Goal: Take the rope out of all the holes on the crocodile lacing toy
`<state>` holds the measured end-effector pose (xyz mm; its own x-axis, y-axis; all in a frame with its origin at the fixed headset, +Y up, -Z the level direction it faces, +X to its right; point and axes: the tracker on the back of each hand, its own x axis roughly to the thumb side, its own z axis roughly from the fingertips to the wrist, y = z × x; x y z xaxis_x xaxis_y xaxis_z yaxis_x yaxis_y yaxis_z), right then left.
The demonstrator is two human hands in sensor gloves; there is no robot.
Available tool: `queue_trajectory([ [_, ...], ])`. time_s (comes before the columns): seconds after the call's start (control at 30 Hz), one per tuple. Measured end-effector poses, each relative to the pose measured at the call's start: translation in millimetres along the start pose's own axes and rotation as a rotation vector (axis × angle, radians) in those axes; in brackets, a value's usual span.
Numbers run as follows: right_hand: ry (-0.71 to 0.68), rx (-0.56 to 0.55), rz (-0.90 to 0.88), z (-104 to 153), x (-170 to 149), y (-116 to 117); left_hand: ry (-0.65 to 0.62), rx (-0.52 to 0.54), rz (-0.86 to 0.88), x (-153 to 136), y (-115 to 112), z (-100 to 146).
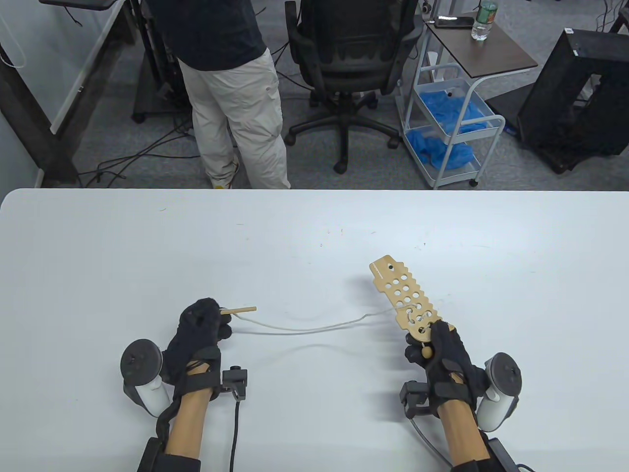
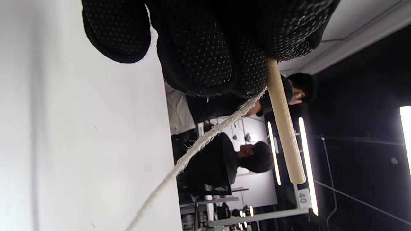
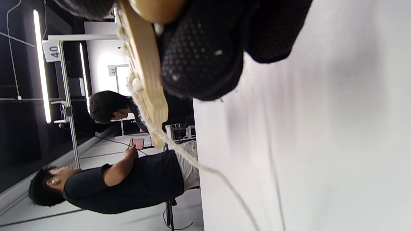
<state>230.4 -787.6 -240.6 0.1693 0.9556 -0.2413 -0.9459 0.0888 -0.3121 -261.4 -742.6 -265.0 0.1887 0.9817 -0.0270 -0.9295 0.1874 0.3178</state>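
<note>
- Crocodile lacing toy, a flat wooden board full of round holes, is held up over the right half of the desk, nearer its front edge than its back one.
- Right hand grips the board's near end, fingers curled around it; the far end points away toward the desk's back edge.
- A small wooden bead sits at that hand, just below the board's gripped end.
- White rope is threaded through holes near the gripped end and leaves the board's left side, sagging in a shallow arc across to the other hand.
- Left hand is over the left half of the desk, level with the right, fingers closed on the rope's wooden needle, whose free tip points right.
- In the left wrist view the rope runs out from between the gloved fingers beside the needle.
- The two hands are well apart, the rope spanning the gap.
- Beyond the desk's back edge stand a person, a black office chair and a white trolley.
</note>
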Motion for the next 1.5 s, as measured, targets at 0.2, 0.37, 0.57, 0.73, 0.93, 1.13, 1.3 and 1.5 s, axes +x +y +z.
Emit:
queue_trajectory([
  [0.2, -0.029, 0.087, 0.098, 8, 0, 21, -0.115, -0.070, -0.088, 17, -23, 13],
  [0.37, -0.063, 0.177, 0.195, 22, -1, 44, -0.282, -0.121, -0.242, 40, -42, 31],
  [0.57, -0.104, 0.283, 0.289, 37, -4, 67, -0.405, -0.177, -0.380, 57, -61, 50],
  [0.73, -0.140, 0.333, 0.347, 44, -4, 77, -0.546, -0.168, -0.555, 72, -73, 68],
  [0.93, -0.142, 0.356, 0.362, 47, -5, 81, -0.603, -0.131, -0.643, 82, -79, 83],
  [1.13, -0.156, 0.385, 0.371, 49, -5, 84, -0.633, -0.090, -0.726, 87, -81, 89],
  [1.3, -0.172, 0.401, 0.386, 50, -4, 86, -0.641, -0.114, -0.752, 85, -86, 90],
  [1.5, -0.184, 0.416, 0.399, 50, -4, 88, -0.679, -0.156, -0.782, 83, -94, 92],
])
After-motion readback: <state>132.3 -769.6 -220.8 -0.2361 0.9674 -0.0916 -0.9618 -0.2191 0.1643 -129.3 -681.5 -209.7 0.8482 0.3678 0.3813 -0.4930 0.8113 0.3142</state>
